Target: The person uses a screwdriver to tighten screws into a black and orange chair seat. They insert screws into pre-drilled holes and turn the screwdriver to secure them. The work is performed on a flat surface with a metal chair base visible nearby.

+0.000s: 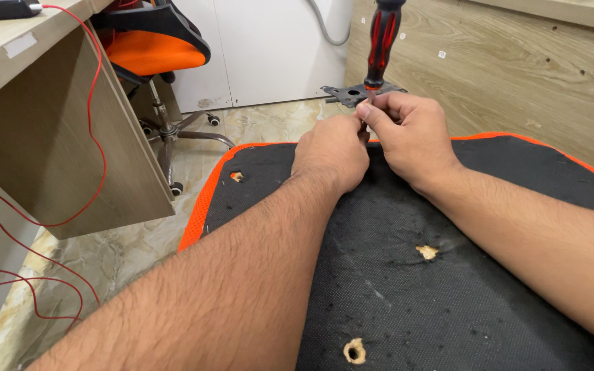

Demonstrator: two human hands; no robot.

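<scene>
An upturned chair seat with black fabric underside and orange edging lies in front of me, with several torn screw holes showing bare wood. My left hand and my right hand meet at its far edge, fingers pinched together on something small that the fingers hide. Just beyond them a dark metal mounting plate sticks out, and a red-and-black screwdriver stands upright on it, tip near my right fingertips. Neither hand grips the screwdriver's handle.
A wooden desk panel stands at left with red wires hanging across it. An orange-and-black office chair on a wheeled base sits behind. A wood-grain wall panel rises at right; marble-pattern floor below.
</scene>
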